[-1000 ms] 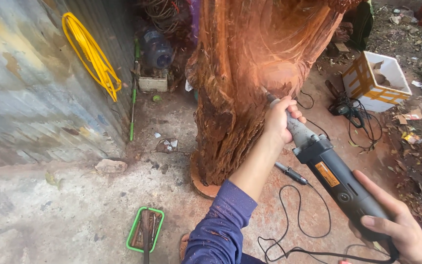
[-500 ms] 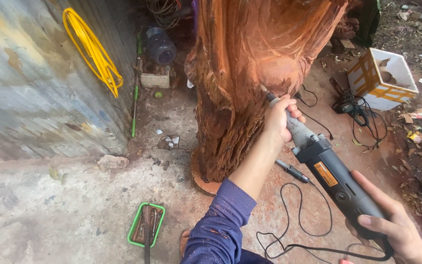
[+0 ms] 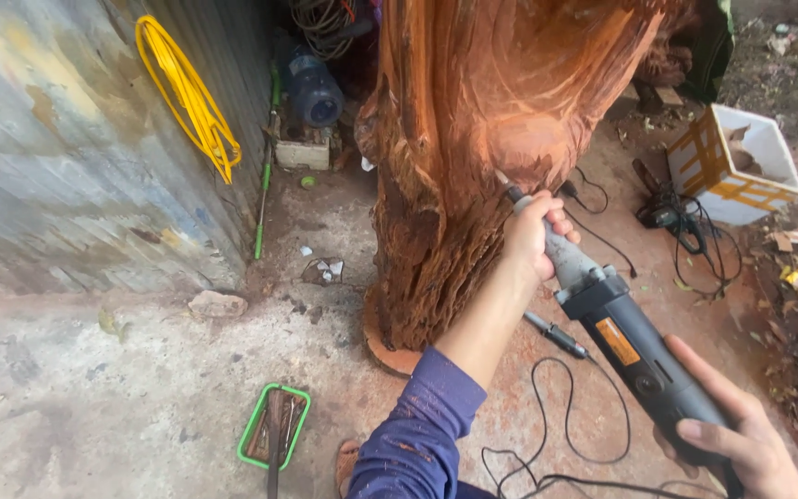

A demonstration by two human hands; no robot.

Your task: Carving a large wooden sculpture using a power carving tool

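Holding steady, the grinder (image 3: 644,356) bit stays against the trunk (image 3: 491,120); left hand (image 3: 533,236) fingers wrap its neck, right hand (image 3: 736,444) fingers grip the rear body.

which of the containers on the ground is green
The small rectangular tray at the bottom, near the blue sleeve. It has a green rim; the box at upper right is white with orange stripes.
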